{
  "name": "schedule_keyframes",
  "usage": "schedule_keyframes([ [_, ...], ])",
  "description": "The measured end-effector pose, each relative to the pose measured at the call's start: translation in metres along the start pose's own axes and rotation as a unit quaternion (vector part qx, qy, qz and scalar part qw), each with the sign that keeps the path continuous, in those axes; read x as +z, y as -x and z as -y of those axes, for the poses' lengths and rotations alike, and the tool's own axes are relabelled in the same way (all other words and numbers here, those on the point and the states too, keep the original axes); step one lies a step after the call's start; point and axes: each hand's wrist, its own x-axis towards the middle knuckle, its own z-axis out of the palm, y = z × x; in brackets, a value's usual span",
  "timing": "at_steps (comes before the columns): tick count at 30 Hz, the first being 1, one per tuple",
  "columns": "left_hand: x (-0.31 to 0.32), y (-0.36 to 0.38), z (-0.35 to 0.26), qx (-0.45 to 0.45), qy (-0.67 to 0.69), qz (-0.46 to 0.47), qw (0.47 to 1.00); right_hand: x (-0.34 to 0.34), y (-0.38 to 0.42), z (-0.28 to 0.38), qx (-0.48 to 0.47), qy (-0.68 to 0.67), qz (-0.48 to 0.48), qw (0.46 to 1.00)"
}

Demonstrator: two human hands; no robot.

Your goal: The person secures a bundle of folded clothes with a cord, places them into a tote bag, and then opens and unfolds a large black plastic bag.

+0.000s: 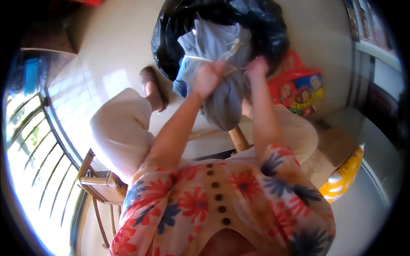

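A bundle of grey cloth (222, 104) hangs between my knees, in front of an open black plastic bag (269, 25). A pale cord (196, 58) runs across the bundle. My left hand (208, 79) is closed at the cord on the bundle's left side, its fingers blurred. On the right side my right hand (257, 68) is closed too, with a thin length of the cord at its fingers. Blue cloth (180, 87) shows at the bundle's left edge.
A red printed bag (299, 91) stands on the floor at the right. Further down are a cardboard box (324, 160) and a yellow patterned packet (343, 177). A wooden chair (102, 185) and a window railing (47, 128) are at the left.
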Motion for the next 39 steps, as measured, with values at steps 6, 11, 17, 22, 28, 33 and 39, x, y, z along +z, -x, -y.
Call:
schedule_keyframes([
  [6, 0.027, 0.042, -0.053, 0.135, -0.124, 0.0, 0.983, 0.02, -0.074, -0.046, -0.282, 0.471, -0.163, 0.82],
  [11, 0.017, 0.044, -0.063, 0.134, -0.125, -0.017, 0.983, 0.035, -0.114, -0.074, -0.265, 0.495, -0.122, 0.818],
  [17, -0.017, 0.029, -0.084, -0.01, -0.137, -0.002, 0.99, 0.048, -0.127, -0.082, -0.269, 0.487, -0.092, 0.826],
  [22, -0.033, -0.021, -0.061, -0.015, 0.121, 0.099, 0.988, 0.049, -0.11, -0.07, -0.36, 0.461, -0.108, 0.804],
  [28, -0.028, -0.046, -0.028, 0.382, -0.355, 0.106, 0.847, 0.045, -0.121, -0.077, -0.364, 0.481, -0.068, 0.795],
  [33, 0.008, -0.068, -0.092, 0.03, -0.451, 0.289, 0.844, 0.052, -0.128, -0.085, -0.303, 0.425, -0.119, 0.845],
  [39, 0.046, -0.085, -0.033, 0.183, -0.445, 0.166, 0.861, 0.046, -0.122, -0.083, -0.267, 0.407, -0.098, 0.868],
])
